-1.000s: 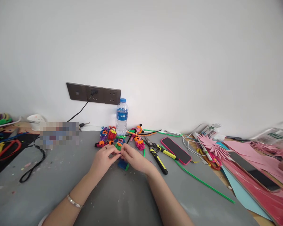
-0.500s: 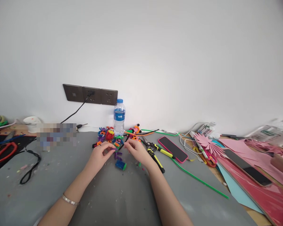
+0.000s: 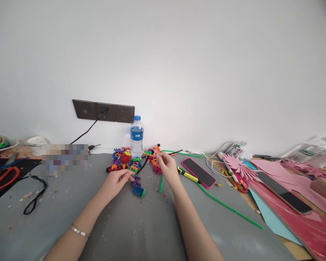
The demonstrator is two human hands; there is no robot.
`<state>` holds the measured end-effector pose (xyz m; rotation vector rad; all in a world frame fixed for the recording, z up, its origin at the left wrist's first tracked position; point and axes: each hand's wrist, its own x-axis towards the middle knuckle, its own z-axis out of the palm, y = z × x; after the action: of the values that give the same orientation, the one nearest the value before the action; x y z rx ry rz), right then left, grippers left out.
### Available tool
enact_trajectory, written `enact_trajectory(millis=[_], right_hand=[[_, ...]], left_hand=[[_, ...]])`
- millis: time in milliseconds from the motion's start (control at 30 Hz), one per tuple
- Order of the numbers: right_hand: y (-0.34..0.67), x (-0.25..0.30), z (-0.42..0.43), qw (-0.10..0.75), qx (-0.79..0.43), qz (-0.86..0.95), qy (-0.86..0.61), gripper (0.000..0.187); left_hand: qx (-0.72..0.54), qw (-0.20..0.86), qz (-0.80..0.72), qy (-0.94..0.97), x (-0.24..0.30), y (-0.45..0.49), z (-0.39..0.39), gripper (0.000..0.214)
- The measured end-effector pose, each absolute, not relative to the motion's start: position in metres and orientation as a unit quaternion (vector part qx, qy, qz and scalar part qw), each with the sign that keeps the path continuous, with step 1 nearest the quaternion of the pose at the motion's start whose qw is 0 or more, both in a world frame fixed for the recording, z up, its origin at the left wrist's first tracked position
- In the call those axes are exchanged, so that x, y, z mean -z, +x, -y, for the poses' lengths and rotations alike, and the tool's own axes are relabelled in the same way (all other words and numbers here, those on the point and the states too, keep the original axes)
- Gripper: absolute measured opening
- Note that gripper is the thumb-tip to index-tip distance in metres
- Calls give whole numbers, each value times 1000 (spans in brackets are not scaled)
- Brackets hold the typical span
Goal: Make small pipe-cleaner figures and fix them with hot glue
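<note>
My left hand (image 3: 116, 180) rests on the grey mat (image 3: 125, 224), fingers pinched on a small purple pipe-cleaner piece (image 3: 136, 181). Just below it lies a small blue and green coil (image 3: 139, 191). My right hand (image 3: 167, 167) is raised further back, fingers pinched on an orange pipe cleaner (image 3: 149, 154) beside a row of colourful pipe-cleaner figures (image 3: 125, 159). A short green pipe cleaner (image 3: 161, 184) lies under the right wrist.
A water bottle (image 3: 137, 136) stands by the wall under the sockets (image 3: 103, 111). Yellow-handled pliers (image 3: 187, 175), a pink-cased phone (image 3: 198, 172), a long green pipe cleaner (image 3: 228, 207), pink paper (image 3: 293, 181) and another phone (image 3: 284, 194) lie to the right. A black cable (image 3: 35, 197) lies on the left. Another person's hand (image 3: 324, 190) shows at far right.
My hands have parted. The right hand moved up and back to the orange pipe cleaner near the figures; the left stayed low with the purple piece.
</note>
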<state>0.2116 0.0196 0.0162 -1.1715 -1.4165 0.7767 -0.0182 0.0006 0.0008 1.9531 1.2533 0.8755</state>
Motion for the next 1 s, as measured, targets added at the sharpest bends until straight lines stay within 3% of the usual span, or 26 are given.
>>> enact_trajectory(millis=[167,400,833,933,1000], right_hand=[[216,-16,-24,592,-337,549,-485,35],[216,-8,-25,588,-286,571,-496,31],[221,6,-29,652,-230,507,-515,34],[214,3,-25,628,-246,541,-502,32],[207,1,-20,558,-300,610,-477,30]], left_hand=[[-371,293,-493,730,4,-24,-7,32],[-297,211,-476,800,10,-16,1,13],[-302,186,-431,830,24,-8,1,18],[-311,187,-416,834,27,-7,1,18],[-313,185,-411,836,28,-6,1,13]])
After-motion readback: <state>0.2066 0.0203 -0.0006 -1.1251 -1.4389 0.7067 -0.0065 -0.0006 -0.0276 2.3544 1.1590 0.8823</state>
